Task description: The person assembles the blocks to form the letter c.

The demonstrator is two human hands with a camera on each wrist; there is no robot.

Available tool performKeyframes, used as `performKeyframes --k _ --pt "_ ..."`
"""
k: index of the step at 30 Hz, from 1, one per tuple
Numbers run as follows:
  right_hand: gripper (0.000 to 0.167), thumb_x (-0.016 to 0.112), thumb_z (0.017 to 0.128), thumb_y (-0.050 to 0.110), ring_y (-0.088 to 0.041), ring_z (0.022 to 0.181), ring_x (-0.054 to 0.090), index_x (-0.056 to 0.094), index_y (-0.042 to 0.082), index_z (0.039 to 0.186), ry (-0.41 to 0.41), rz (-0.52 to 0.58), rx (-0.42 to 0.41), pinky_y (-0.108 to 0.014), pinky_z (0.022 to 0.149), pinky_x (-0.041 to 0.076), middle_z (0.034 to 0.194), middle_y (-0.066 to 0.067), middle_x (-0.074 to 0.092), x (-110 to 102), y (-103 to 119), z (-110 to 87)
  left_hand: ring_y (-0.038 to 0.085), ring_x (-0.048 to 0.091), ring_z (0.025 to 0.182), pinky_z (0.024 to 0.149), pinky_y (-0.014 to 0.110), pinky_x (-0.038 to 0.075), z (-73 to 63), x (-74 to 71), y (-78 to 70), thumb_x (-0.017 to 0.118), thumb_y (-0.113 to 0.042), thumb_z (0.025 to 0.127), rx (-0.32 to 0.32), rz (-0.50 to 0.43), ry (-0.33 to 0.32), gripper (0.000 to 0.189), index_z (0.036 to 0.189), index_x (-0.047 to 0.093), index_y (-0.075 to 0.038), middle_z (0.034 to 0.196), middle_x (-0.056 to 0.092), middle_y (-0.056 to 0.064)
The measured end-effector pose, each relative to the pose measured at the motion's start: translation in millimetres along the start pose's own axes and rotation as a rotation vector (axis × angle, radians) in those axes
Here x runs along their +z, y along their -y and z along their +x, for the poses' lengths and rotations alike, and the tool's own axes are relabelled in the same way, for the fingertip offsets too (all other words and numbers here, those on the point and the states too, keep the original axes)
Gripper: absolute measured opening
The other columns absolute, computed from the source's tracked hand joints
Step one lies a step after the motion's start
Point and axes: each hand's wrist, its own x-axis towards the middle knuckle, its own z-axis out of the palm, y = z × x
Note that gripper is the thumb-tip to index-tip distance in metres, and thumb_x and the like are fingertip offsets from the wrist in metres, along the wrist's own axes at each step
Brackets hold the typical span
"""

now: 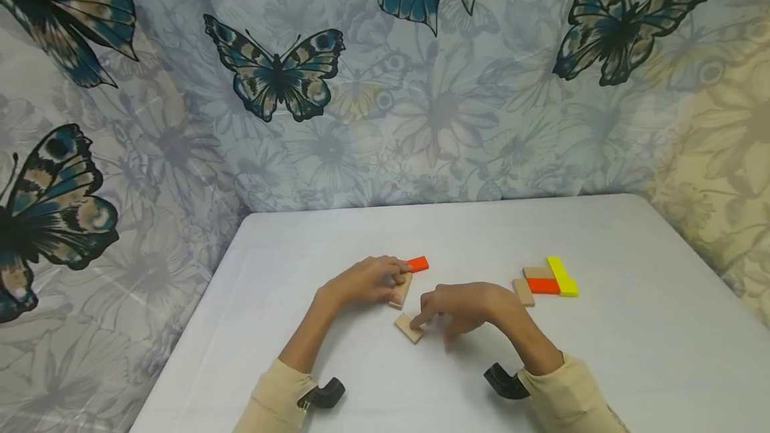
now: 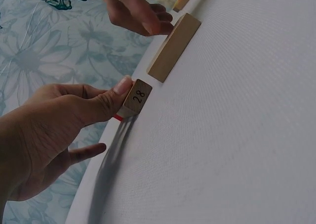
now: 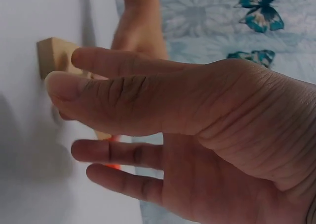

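White bench [image 1: 631, 353] stands against a butterfly-print curtain [image 1: 385, 85]. Left hand [image 1: 367, 280] pinches a plain wooden block [image 1: 402, 291] marked 28, its length largely hidden by fingers; an orange block [image 1: 418, 264] lies touching beyond. Right hand [image 1: 466, 309], fingers relaxed, touches a second wooden block [image 1: 409, 328]. A block cluster [image 1: 547, 280] sits well apart.

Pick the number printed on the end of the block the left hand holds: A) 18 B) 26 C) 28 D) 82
C: the left wrist view shows the left hand pinching a wooden block whose end face reads 28.
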Motion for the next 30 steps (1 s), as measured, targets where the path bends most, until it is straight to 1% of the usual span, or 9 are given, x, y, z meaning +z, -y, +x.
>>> performKeyframes --k 6,9,13,17,20,23,25,28,30 --pt "0.058 0.085 0.088 0.019 -0.003 0.104 0.048 0.066 0.036 0.140 -0.009 -0.042 -0.009 -0.019 0.088 0.048 0.123 0.015 0.063 5 6 5.1 0.019 0.060 0.138 0.118 0.038 0.050 1.1 -0.1 -0.1 0.080 -0.030 0.093 0.004 0.003 0.006 0.047 0.133 0.069 -0.010 0.149 0.064 0.001" --pt "0.059 0.085 0.089 0.021 -0.004 0.103 0.048 0.065 0.034 0.142 -0.024 -0.097 -0.032 -0.020 0.089 0.049 0.127 0.014 0.064 7 8 9.2 0.020 0.060 0.139 0.119 0.039 0.049 1.2 -0.7 0.1 0.080 -0.031 0.092 0.007 0.003 0.003 0.048 0.134 0.068 -0.010 0.148 0.064 0.002" --pt "0.059 0.084 0.090 0.025 -0.007 0.107 0.051 0.064 0.033 0.144 -0.046 -0.132 -0.025 -0.024 0.093 0.051 0.135 0.013 0.064 9 11 12.4 0.021 0.059 0.141 0.120 0.040 0.048 1.0 -0.2 0.3 0.080 -0.031 0.092 0.000 -0.005 0.002 0.051 0.137 0.067 -0.011 0.148 0.064 0.002" --pt "0.055 0.084 0.090 0.029 -0.007 0.106 0.051 0.065 0.032 0.142 -0.049 -0.158 -0.031 -0.023 0.091 0.050 0.130 0.013 0.064 10 13 11.8 0.020 0.059 0.141 0.120 0.039 0.048 1.1 1.1 -0.5 0.080 -0.032 0.092 -0.002 -0.008 0.018 0.051 0.137 0.067 -0.011 0.149 0.063 0.001" --pt "0.053 0.083 0.090 0.032 -0.007 0.104 0.052 0.065 0.031 0.140 -0.047 -0.186 -0.035 -0.023 0.088 0.050 0.125 0.012 0.064 10 14 10.9 0.019 0.058 0.141 0.120 0.037 0.048 2.0 1.5 -0.9 0.080 -0.032 0.092 0.003 -0.002 0.017 0.046 0.132 0.069 -0.011 0.150 0.063 0.000" --pt "0.056 0.084 0.089 0.033 -0.009 0.108 0.054 0.063 0.030 0.142 -0.060 -0.189 -0.013 -0.026 0.093 0.052 0.128 0.010 0.065 10 15 10.1 0.019 0.057 0.143 0.121 0.037 0.046 2.6 1.4 -0.4 0.079 -0.034 0.093 0.004 0.015 0.012 0.045 0.131 0.070 -0.012 0.150 0.063 -0.001" --pt "0.057 0.084 0.089 0.031 -0.010 0.109 0.054 0.062 0.031 0.142 -0.063 -0.154 0.002 -0.028 0.094 0.053 0.127 0.009 0.065 10 15 10.3 0.019 0.056 0.144 0.122 0.037 0.046 2.1 1.1 0.3 0.078 -0.036 0.094 0.004 0.020 0.019 0.047 0.134 0.069 -0.013 0.151 0.062 -0.001" --pt "0.058 0.085 0.088 0.026 -0.009 0.107 0.053 0.063 0.034 0.142 -0.074 -0.105 0.009 -0.028 0.093 0.053 0.124 0.011 0.065 10 16 11.3 0.019 0.056 0.144 0.122 0.039 0.047 0.9 0.3 1.6 0.076 -0.038 0.096 0.016 0.018 0.024 0.043 0.128 0.071 -0.011 0.150 0.063 -0.001" --pt "0.057 0.085 0.088 0.025 -0.008 0.106 0.052 0.064 0.036 0.140 -0.072 -0.085 0.010 -0.027 0.092 0.052 0.121 0.012 0.064 9 16 12.6 0.019 0.057 0.144 0.122 0.039 0.047 0.1 -0.7 2.3 0.074 -0.040 0.097 0.026 0.010 0.020 0.036 0.119 0.072 -0.012 0.150 0.063 -0.001"
